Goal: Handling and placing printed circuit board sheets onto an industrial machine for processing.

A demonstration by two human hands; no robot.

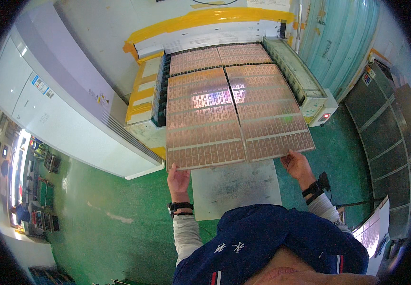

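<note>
Two large copper-coloured circuit board panels, a left panel and a right panel, lie side by side with a narrow gap between them. Both show rows of small repeated patterns and jut out from a conveyor machine toward me. My left hand grips the left panel's near left corner, its thumb on top. At the right panel's near edge, toward its right end, my right hand has its fingers closed on the rim; its fingertips are partly hidden. Farther in, two similar far panels lie on the black rollers.
The machine's left rail carries yellow tape; its right rail ends in a red switch. A tall white cabinet stands at left, grey panelled boards at right. A pale mat lies on the green floor.
</note>
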